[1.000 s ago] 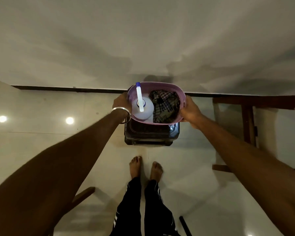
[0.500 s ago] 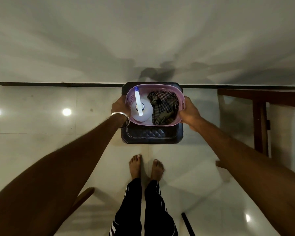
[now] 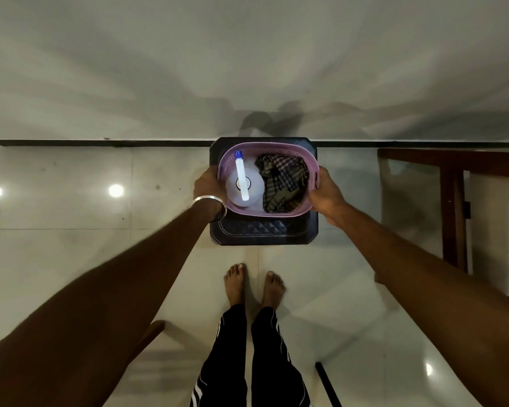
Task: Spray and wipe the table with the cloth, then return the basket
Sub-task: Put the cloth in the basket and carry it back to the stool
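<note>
Oval lilac perforated plastic basket (image 3: 311, 168), holding an upright white spray bottle with blue nozzle (image 3: 242, 183) beside a crumpled dark checked cloth (image 3: 282, 183), over a black square plastic stool (image 3: 263, 230) against the wall; left hand (image 3: 207, 186) and right hand (image 3: 326, 193) grip opposite rims, fingers curled.

A single head-worn wide-angle camera looks steeply down along both outstretched arms to the floor (image 3: 56, 254), near the body.
</note>
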Available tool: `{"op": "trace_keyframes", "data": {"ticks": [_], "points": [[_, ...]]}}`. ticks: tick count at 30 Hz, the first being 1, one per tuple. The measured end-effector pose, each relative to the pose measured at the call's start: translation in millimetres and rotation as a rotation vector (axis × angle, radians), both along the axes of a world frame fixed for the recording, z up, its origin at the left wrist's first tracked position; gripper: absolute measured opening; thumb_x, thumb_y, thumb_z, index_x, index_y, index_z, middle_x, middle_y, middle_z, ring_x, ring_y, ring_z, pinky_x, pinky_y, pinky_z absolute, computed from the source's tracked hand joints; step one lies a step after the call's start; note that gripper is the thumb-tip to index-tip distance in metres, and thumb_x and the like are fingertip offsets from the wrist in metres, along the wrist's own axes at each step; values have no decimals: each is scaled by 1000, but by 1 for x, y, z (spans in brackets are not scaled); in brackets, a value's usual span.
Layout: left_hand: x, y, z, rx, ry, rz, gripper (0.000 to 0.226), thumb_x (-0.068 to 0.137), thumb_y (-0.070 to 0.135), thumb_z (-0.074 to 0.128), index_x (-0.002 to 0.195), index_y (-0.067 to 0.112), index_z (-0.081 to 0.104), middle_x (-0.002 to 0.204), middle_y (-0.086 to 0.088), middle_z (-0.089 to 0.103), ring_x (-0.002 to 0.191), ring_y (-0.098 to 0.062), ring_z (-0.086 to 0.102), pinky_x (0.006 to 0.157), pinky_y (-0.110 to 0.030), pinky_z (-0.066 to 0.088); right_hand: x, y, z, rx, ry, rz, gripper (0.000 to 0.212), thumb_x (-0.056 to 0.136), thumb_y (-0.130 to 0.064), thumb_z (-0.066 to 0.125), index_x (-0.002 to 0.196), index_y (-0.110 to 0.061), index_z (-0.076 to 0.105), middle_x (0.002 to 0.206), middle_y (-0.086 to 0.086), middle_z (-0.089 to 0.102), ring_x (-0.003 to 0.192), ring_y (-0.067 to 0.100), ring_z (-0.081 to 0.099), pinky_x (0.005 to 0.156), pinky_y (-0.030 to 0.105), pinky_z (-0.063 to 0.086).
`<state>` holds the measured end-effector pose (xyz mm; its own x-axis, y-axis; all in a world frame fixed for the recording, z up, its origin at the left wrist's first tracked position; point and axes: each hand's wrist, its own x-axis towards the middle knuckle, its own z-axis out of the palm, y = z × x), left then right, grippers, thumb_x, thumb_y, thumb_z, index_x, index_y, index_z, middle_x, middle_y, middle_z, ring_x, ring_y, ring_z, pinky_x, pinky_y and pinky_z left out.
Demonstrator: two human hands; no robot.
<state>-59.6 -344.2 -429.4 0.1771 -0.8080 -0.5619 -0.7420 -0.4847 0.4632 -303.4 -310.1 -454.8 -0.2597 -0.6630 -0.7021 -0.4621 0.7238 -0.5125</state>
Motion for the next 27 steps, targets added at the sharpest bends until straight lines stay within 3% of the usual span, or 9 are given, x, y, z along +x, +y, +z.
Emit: {"op": "trace_keyframes", "data": {"ticks": [9,15,20,24,27], "points": [[4,21,32,-26,-28,-38,28,95,17,53,118,4,64,119,-14,65,105,-30,61,91,-32,47,14,29,28,37,12,-46,45,92,-10,61,134,-20,47,114,6,60,103,26,62,88,44,59],[8,42,74,-108,81,6,33,93,11,49,124,9,61,123,-12,64,111,-30,58,94,-30,43,24,52,71,1,80,-30,37,89,-17,60,125,-15,52,114,10,62,99,28,63,89,46,56],[15,58,115,-168,167,29,32,90,14,51,121,12,59,114,-12,67,106,-31,61,88,-30,44,41,71,121,-80,102,15,38,90,-19,61,127,-13,53,121,12,64,107,28,61,90,37,51],[23,75,154,-286,170,-115,33,90,15,54,123,12,57,114,-14,67,104,-34,61,86,-33,46,53,90,169,-177,100,47,44,90,-14,60,133,-11,50,127,15,62,112,31,60,94,40,51],[29,87,180,-360,146,-222,36,91,16,54,127,10,54,120,-13,64,107,-33,60,86,-32,44,58,104,197,-239,146,136,48,93,-14,60,138,-7,45,132,18,59,118,34,57,90,33,45]]}}
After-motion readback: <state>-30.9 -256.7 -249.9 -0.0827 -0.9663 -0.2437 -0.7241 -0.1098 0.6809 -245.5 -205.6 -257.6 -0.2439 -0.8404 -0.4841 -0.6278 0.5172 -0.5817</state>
